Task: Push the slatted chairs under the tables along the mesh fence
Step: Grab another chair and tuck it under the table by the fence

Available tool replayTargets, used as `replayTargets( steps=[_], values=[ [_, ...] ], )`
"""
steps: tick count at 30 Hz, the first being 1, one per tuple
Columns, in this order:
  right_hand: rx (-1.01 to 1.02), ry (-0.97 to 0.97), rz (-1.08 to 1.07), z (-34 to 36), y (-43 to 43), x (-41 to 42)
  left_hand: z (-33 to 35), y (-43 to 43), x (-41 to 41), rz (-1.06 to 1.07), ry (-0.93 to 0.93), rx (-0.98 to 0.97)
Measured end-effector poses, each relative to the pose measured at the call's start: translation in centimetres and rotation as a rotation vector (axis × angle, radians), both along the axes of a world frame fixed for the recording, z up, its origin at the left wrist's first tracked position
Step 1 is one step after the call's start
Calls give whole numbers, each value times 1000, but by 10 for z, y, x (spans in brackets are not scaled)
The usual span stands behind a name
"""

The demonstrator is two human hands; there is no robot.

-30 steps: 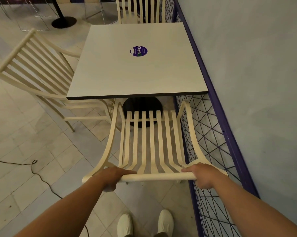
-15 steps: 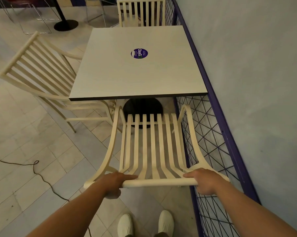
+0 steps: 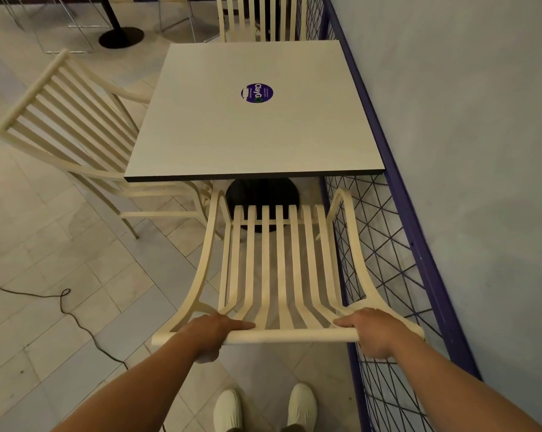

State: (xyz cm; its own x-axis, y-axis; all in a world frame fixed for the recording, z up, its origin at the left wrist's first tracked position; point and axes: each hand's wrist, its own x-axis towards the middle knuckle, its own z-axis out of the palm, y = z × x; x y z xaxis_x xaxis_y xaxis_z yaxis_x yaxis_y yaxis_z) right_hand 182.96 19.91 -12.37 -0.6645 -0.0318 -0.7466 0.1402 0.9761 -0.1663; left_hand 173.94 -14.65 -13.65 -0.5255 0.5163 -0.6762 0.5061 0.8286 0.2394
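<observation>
Both hands are on the chair. The left hand [image 3: 212, 333] wraps around the top rail of the cream slatted wooden chair [image 3: 265, 260] near its left end, and the right hand [image 3: 377, 332] grips the same rail near its right end, fingers curled over it. The chair faces the square pale-topped table [image 3: 251, 135]. Its curved arms reach just up to the table's near edge, and its backrest stands out on the person's side. Through the slats shows the table's round black base [image 3: 262, 191].

Tight on the chair's right side runs the purple-framed mesh fence [image 3: 388, 260], with a plain grey wall [image 3: 466, 151] beyond it. A round purple sticker [image 3: 257, 93] sits on the table top.

On the left, a second cream slatted chair [image 3: 64, 120] stands angled at the table's side, its seat partly under the top. A third slatted chair [image 3: 260, 17] shows at the far edge, beside the fence. A thin black cable [image 3: 67, 304] snakes over the tiled floor [image 3: 45, 244], and two white shoes [image 3: 229, 406] point forward below the rail.
</observation>
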Motion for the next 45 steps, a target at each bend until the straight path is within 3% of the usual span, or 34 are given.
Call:
replayTargets(
  steps=[18,45],
  values=[
    [1,8,-8,-4,16,-35,0,14,-36,-10,17,54],
    [5,2,21,-2,23,-25,-1,22,-24,17,24,34]
  ],
)
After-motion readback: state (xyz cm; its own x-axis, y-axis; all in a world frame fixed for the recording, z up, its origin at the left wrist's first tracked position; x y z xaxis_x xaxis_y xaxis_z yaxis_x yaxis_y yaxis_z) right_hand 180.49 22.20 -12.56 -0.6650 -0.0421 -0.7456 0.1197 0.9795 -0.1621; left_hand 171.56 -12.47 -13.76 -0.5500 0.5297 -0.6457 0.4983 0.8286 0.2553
